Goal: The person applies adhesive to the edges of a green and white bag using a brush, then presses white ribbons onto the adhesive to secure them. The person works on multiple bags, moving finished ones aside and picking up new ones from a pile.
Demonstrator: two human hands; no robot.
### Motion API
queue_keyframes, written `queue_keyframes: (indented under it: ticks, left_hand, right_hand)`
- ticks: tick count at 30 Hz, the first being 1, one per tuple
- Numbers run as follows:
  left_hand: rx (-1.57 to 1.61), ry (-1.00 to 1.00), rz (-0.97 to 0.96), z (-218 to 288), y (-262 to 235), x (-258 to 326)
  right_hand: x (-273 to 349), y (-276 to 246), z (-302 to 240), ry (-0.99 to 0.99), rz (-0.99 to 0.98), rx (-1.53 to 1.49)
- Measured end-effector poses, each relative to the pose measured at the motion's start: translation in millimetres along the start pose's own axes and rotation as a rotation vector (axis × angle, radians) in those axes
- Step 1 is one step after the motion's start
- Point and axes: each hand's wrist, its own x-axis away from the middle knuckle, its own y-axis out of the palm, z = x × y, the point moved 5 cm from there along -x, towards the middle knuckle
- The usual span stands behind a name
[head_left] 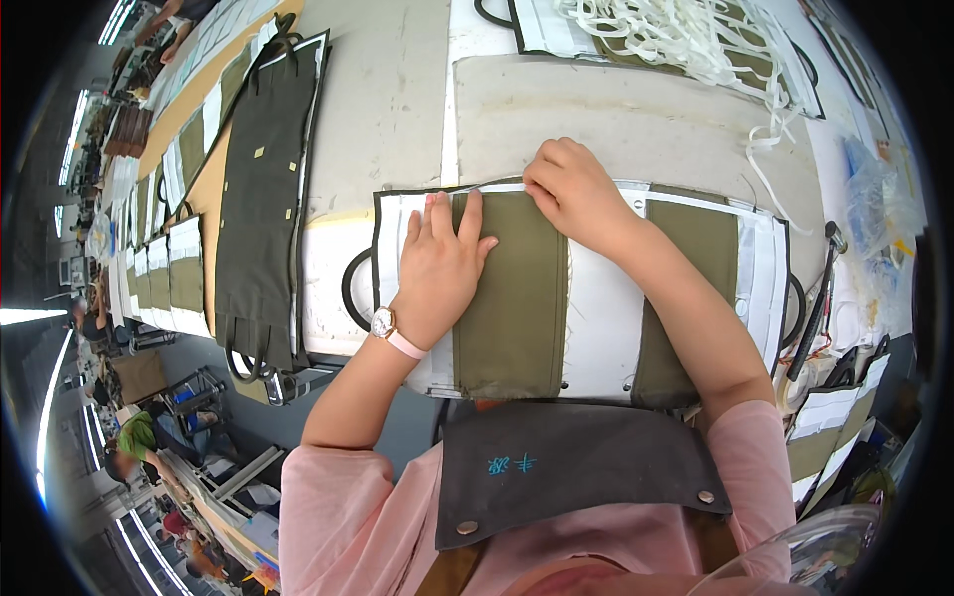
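Note:
An olive-green and white fabric bag panel (507, 298) with dark edges and black loop handles lies in front of me on the table. My left hand (444, 260) rests flat on its upper left part, fingers stretched toward the far edge. My right hand (576, 194) is closed at the middle of that edge, thumb and fingertips pinching the white edge strip (502, 187). Its fingers partly hide the gripped spot. A black handle loop (355, 291) sticks out at the panel's left side.
Stacked dark bag panels (263, 199) stand at the left. At the far right, a heap of white tape strips (686, 40) covers another panel. A hammer (831, 248) and clear plastic bags (874, 199) lie right. Other people work at the far left.

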Motion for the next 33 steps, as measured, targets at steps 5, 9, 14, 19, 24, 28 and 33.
queue_keyframes:
  ticks: [5,9,14,19,24,28,33]
  left_hand:
    - [-0.013,0.009,-0.018,2,-3,-1]
    - [-0.021,0.016,-0.021,3,-4,-2]
    - [-0.028,0.014,-0.016,3,-4,-2]
    - [-0.053,0.009,-0.030,4,-1,-5]
    - [-0.088,0.021,-0.006,4,-2,-4]
    - [-0.093,0.015,-0.009,5,-3,-5]
    - [-0.125,0.028,0.003,5,-2,-6]
  right_hand:
    - [0,-1,-1,-0.014,0.009,0.023]
    - [-1,-3,-3,-0.046,0.010,0.087]
    - [-1,1,1,-0.012,-0.016,0.067]
    - [-15,5,-1,0.137,-0.044,-0.071]
    - [-29,18,-1,0.220,-0.277,0.050]
    - [-26,14,2,0.201,-0.245,-0.041]
    - [-14,19,-5,0.043,-0.058,-0.100]
